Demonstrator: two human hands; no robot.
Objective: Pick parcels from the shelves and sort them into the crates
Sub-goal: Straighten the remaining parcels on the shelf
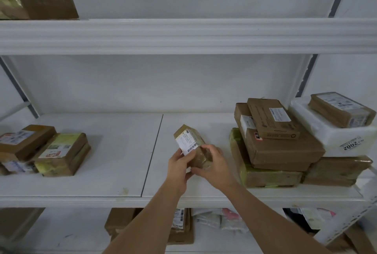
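Gripping small taped parcel (190, 145) between both hands above middle shelf (122, 172), left hand (178, 167) curled round its lower left edge, right hand (214, 165) wrapping its lower right, label facing up, left of stacked cardboard boxes (279, 147)

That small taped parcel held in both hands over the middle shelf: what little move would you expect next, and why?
Probably drawing the small parcel back off the shelf toward the body. The left hand and right hand both grip it, tilted with its white barcode label facing the camera, as if being read. No crate is in view, so it likely has to be carried away from here.
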